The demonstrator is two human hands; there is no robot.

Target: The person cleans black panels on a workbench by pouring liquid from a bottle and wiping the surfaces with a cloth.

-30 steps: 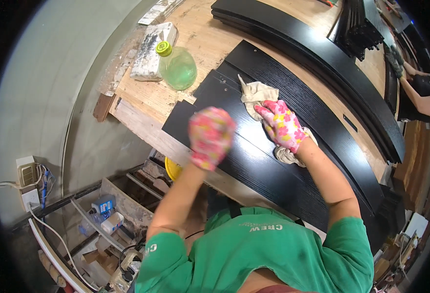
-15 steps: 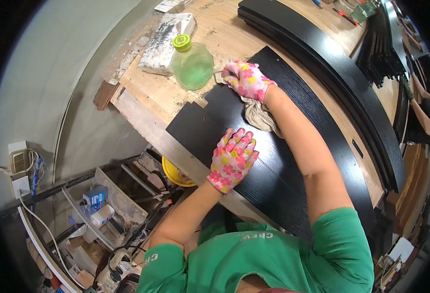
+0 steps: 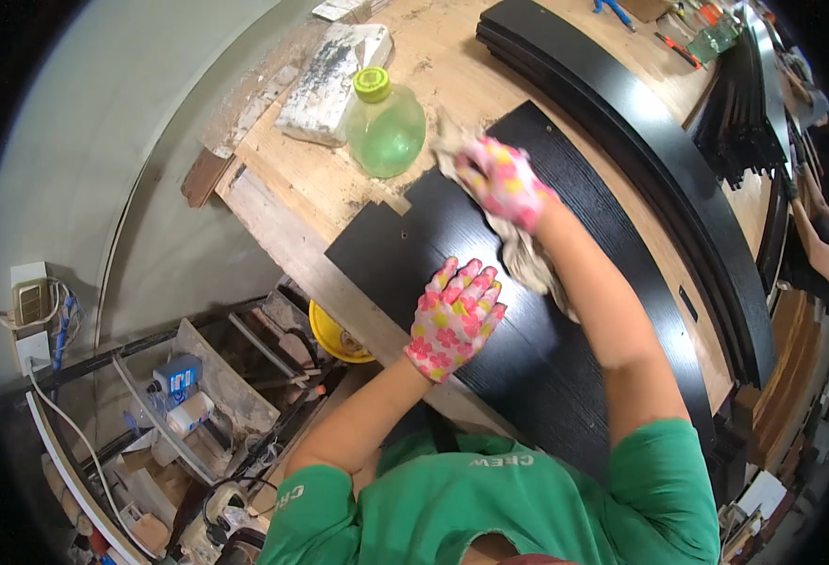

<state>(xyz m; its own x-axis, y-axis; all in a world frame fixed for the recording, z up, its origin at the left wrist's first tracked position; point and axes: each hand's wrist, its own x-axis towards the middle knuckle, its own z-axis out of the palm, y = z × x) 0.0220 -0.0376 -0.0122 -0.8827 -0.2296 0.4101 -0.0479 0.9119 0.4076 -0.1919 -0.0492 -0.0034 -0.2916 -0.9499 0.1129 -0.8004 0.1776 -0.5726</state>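
Observation:
A black wood-grain panel (image 3: 584, 245) with a curved outer edge and a notch at its far left side lies on the wooden workbench. My left hand (image 3: 456, 318), in a pink-flowered glove, rests flat on its near left part with fingers stretched out. Gloved alike, my right hand (image 3: 507, 182) is closed on a crumpled beige rag (image 3: 527, 259) over the panel's far part. The rag trails back toward me across the black surface. Just left of the rag stands a clear bottle (image 3: 386, 132) of pale green liquid with a yellow-green cap.
Stacked curved black boards (image 3: 621, 113) lie to the right of the panel. A paint-smeared white block (image 3: 334, 80) sits behind the bottle. Below the bench edge are a yellow bucket (image 3: 331, 334) and a cluttered bin (image 3: 217, 377). Another person's arm (image 3: 819, 240) shows at far right.
My right hand has moved slightly right and toward me with the rag, which now stretches out longer. My left hand stays flat on the panel. The whole view has shifted a little.

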